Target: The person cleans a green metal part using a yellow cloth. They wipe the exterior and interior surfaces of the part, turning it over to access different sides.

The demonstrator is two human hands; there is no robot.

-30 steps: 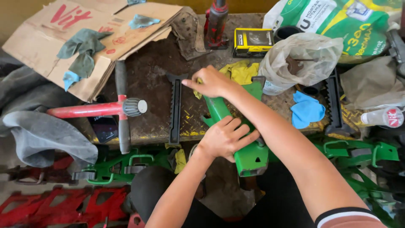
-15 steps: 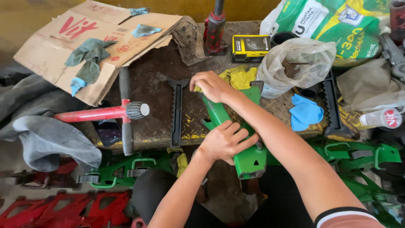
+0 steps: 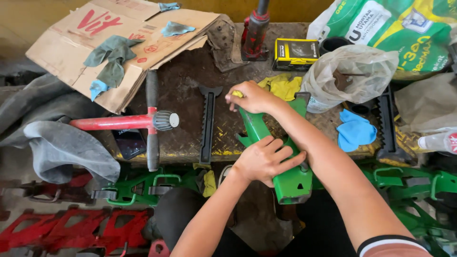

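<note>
A green metal bracket (image 3: pixel 291 178) lies tilted across the front edge of a rusty chequered steel bench (image 3: pixel 183 95). My left hand (image 3: pixel 264 159) presses down on its middle, fingers spread over the green metal. My right hand (image 3: pixel 251 97) is closed around a yellow cloth (image 3: pixel 283 87) at the bracket's far end, knuckles up. A black toothed bar (image 3: pixel 207 123) lies just left of my right hand.
A red T-shaped tool (image 3: pixel 143 121) with a black handle and a phone (image 3: pixel 129 142) lie left. Flattened cardboard (image 3: pixel 119 43) with rags sits back left. A red jack (image 3: pixel 255 31), a yellow-black box (image 3: pixel 296 53), a plastic bag (image 3: pixel 350 71) and a blue cloth (image 3: pixel 355 131) stand right. Green and red brackets (image 3: pixel 138 188) lie below.
My right hand has curled into a fist on the yellow cloth and moved a little along the bracket's far end. My left hand stays pressed on the bracket. The view shifted slightly.
</note>
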